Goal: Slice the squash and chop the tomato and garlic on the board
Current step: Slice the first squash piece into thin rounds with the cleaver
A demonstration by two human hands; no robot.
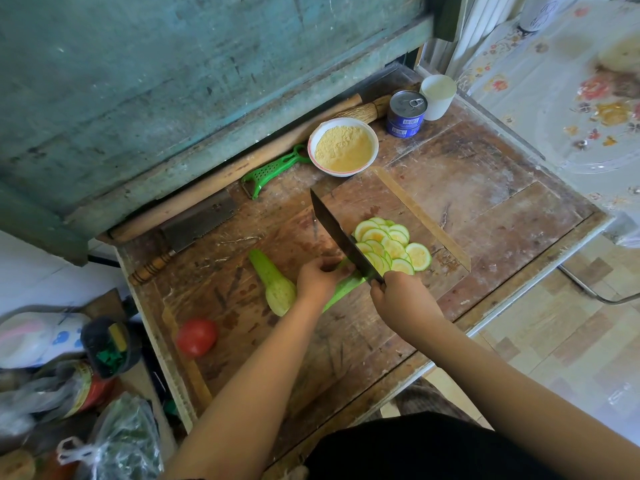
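We are mid-slicing: our left hand curls round the squash at the board's middle, our right hand grips the knife. Slices pile beside. Next, another cut; tomato waits near the left edge.

Soft daylight falls from the upper right, washing out the glossy flower-printed tablecloth into pale glare, while the worn brown wooden table is evenly lit with faint shadows, and the wide lens bends the edges and smears the cluttered lower-left corner.
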